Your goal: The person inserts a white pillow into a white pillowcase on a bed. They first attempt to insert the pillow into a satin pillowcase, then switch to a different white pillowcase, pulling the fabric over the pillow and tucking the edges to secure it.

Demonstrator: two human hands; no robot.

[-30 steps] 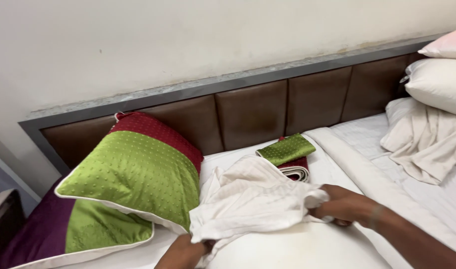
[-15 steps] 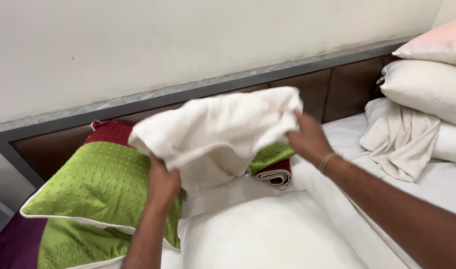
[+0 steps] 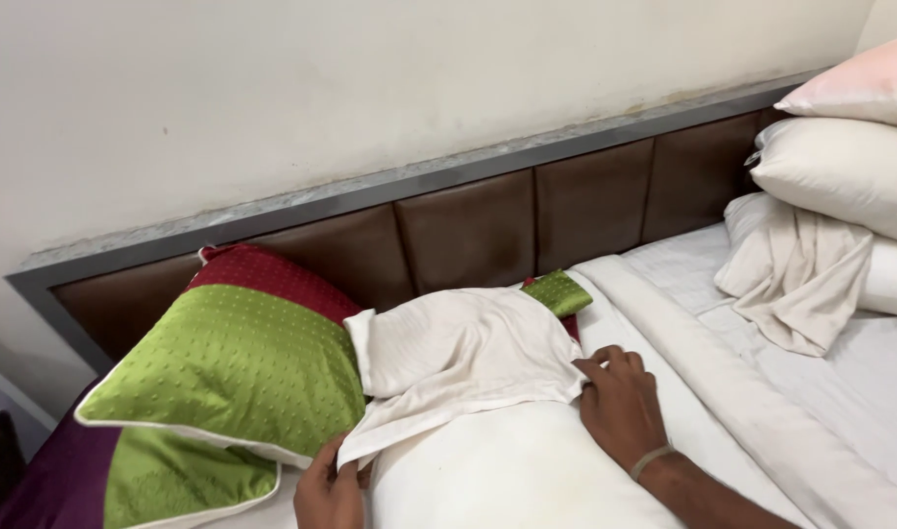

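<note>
A white pillowcase (image 3: 458,358) is bunched over the top end of a white pillow (image 3: 507,470) lying on the bed. My left hand (image 3: 329,493) pinches the pillowcase's lower left edge near the frame bottom. My right hand (image 3: 620,404), with a thin band at the wrist, grips the case's right edge against the pillow. A green and red dotted pillow (image 3: 238,367) leans on the headboard just left of the pillowcase. A small folded green and red cover (image 3: 558,292) pokes out behind the case.
A brown padded headboard (image 3: 468,230) with a grey frame runs along the wall. At the right stand stacked pillows, pink (image 3: 855,88) over white (image 3: 840,171), with a crumpled cream cloth (image 3: 796,274) beneath. White sheets (image 3: 762,411) cover the mattress.
Both hands lifted the pillowcase high off the bed, then brought it down over the end of the white pillow, where it now lies bunched.
</note>
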